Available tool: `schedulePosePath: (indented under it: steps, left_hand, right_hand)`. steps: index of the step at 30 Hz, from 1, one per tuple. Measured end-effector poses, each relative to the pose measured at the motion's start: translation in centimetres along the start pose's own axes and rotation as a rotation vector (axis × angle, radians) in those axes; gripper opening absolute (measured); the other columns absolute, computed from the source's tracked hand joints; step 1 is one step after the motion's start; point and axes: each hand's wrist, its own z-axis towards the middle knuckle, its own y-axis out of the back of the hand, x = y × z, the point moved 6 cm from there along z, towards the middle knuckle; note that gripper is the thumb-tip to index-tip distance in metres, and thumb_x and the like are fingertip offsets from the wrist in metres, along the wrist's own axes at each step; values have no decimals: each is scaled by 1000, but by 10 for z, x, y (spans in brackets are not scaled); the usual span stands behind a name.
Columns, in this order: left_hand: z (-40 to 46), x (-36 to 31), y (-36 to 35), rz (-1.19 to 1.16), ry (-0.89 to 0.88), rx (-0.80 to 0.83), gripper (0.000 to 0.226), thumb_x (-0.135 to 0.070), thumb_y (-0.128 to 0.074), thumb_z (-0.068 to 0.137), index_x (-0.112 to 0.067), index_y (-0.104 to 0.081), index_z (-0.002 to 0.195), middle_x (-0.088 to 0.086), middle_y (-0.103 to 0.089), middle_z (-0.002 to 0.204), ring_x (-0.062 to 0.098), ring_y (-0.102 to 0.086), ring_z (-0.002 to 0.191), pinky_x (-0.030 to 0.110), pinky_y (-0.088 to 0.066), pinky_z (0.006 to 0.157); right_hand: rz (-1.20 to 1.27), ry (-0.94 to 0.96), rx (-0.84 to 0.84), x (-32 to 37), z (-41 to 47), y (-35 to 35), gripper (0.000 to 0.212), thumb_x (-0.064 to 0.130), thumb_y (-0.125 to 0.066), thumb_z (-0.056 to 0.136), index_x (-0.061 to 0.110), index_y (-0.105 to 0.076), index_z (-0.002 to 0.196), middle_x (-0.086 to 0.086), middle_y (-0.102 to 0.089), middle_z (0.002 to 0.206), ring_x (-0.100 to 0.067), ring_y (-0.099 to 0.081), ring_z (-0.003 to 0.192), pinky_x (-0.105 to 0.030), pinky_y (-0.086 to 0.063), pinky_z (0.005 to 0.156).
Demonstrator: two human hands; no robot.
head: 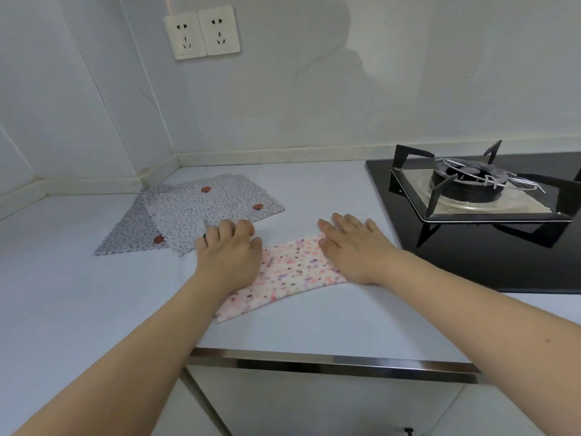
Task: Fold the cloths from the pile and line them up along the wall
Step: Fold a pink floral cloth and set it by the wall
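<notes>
A pink-speckled white cloth (pixel 289 275) lies on the white counter (pixel 78 294) as a long folded strip, running from near left to far right. My left hand (pixel 229 253) sits on its left part with fingers curled over the far edge. My right hand (pixel 352 247) presses flat on its right end, fingers straight. Behind my left hand lies the pile: a white dotted cloth (pixel 213 206) with orange spots spread over a grey dotted cloth (pixel 132 231), both unfolded, near the corner of the wall.
A black glass hob (pixel 471 262) with a gas burner and pan support (pixel 468 184) fills the right side. A low white upstand (pixel 283 154) runs along the wall. Two wall sockets (pixel 202 33) hang above. The counter's metal front edge (pixel 330 363) is near me.
</notes>
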Motion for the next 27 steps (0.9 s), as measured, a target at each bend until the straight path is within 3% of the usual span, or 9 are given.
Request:
schedulePosePath:
  steps: [3, 8, 10, 13, 16, 18, 21, 24, 27]
  left_hand:
    - [-8, 24, 6, -37, -9, 13, 39, -45, -27, 99, -38, -37, 137, -1, -37, 136, 27, -34, 125, 43, -22, 106]
    - [-17, 21, 8, 8, -14, -3, 52, -49, -17, 93, -39, -37, 139, -3, -38, 137, 27, -35, 124, 42, -23, 104]
    - [-18, 21, 10, -25, -20, -28, 49, -47, -21, 96, -36, -41, 138, -2, -41, 136, 28, -36, 123, 41, -24, 103]
    - [-23, 22, 19, -249, -58, -77, 38, -29, -35, 100, -29, -44, 137, -2, -42, 138, 24, -39, 124, 39, -26, 104]
    - [-38, 26, 35, -598, -152, -112, 47, -1, -48, 91, -22, -44, 132, -2, -35, 130, 18, -45, 117, 32, -37, 103]
    - [-51, 25, 35, -514, -279, -57, 44, 6, -47, 88, -18, -53, 125, 0, -42, 126, 20, -49, 113, 33, -41, 101]
    - [-70, 27, 31, -377, -319, 20, 40, 0, -40, 95, -15, -60, 126, 3, -53, 127, 23, -46, 117, 22, -32, 102]
    - [-90, 32, 37, -387, -255, 102, 43, -9, -40, 95, -20, -53, 135, 0, -47, 128, 18, -37, 117, 16, -24, 93]
    - [-109, 32, 51, -288, -225, 188, 59, -36, -40, 81, -28, -47, 139, -3, -44, 124, 18, -35, 116, 27, -29, 97]
  right_hand:
    - [-46, 53, 17, -6, 8, 4, 56, 42, -11, 102, 29, 6, 153, -4, 11, 162, -21, 11, 148, -48, 5, 119]
    - [-111, 118, 42, -9, 19, 12, 57, 48, -11, 101, 30, 5, 153, -1, 15, 161, -18, 16, 147, -46, 9, 119]
    - [-153, 81, -102, 4, 15, 25, 59, 45, -17, 101, 25, 0, 154, -2, 15, 161, -20, 14, 148, -47, 9, 119]
    - [-9, 36, -390, 50, -16, 36, 60, 37, -32, 99, 19, -13, 153, -6, -5, 161, -26, -7, 146, -44, -9, 119]
    - [152, 44, -154, 86, -38, 1, 64, 49, -20, 100, 20, -4, 154, -5, 0, 162, -25, -2, 148, -50, -2, 119]
    - [70, 64, 12, 85, -41, -16, 67, 55, -12, 98, 23, 2, 154, -4, 11, 162, -22, 11, 148, -51, 9, 118]
    - [52, 89, 36, 75, -41, -9, 65, 56, -13, 98, 26, 2, 154, -3, 14, 161, -20, 14, 148, -47, 9, 118]
    - [78, 195, -256, 92, -65, 3, 54, 38, -33, 100, 19, -26, 150, -9, -18, 158, -28, -15, 145, -43, -12, 119]
    - [156, 423, -414, 124, -103, -1, 35, 37, -50, 89, 19, -58, 118, 1, -54, 119, -22, -50, 112, -34, -39, 96]
